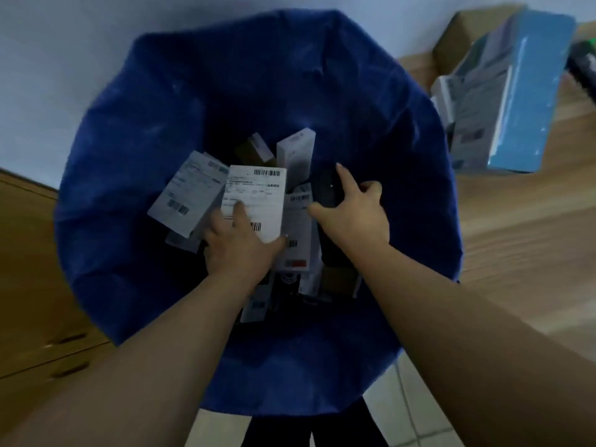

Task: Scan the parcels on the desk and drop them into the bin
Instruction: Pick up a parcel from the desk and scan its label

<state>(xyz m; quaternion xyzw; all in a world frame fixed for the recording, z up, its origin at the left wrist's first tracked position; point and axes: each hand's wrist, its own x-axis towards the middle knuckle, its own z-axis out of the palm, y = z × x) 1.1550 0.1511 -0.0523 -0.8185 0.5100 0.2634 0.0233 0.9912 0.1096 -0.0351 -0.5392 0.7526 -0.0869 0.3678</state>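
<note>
A big blue bin (135, 130) fills the view, with several labelled parcels lying at its bottom. Over its opening my left hand (238, 243) grips a white parcel (258, 191) that bears barcodes on its shipping label, thumb on top of the label. To its right my right hand (351, 211) holds a black handheld scanner (327, 188), index finger stretched along its top. Both hands are above the pile inside the bin. More parcels (512, 101), one with a light blue face, lie on the wooden desk (516, 253) at the upper right.
A brown cardboard box (458, 37) stands behind the parcels on the desk. A wooden drawer cabinet (29, 285) is left of the bin. Light floor tiles (416, 411) show below the bin. A pale wall is behind.
</note>
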